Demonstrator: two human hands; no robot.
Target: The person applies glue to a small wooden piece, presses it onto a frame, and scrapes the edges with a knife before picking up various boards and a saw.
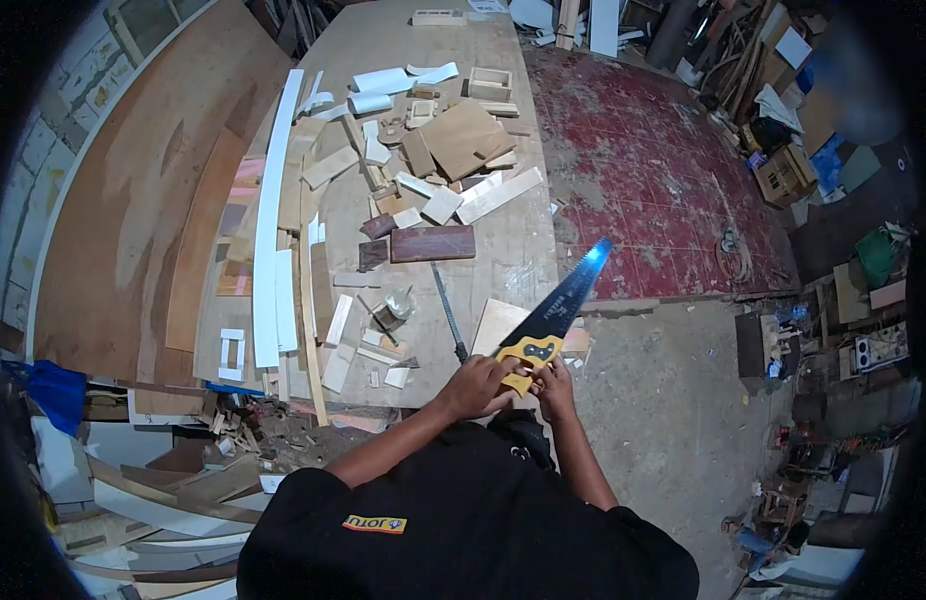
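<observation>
A hand saw (561,312) with a dark blade and yellow handle is held over the table's near right corner, its blade tilted up and away to the right. My left hand (473,388) is closed at the left side of the handle. On the handle's lower right side, my right hand (555,388) has its fingers bent against it; some fingertips are hidden. Beneath the blade lies a pale wooden board (501,322). A second narrow saw blade (449,310) rests on the table just left of my hands.
The long worktable (373,25) carries wood offcuts, a dark red-brown block (433,244), a square board (470,140), a clear jar (399,302) and long white strips (277,220). Large panels (133,200) lean at left. Red floor tiles (643,170) lie right of the table.
</observation>
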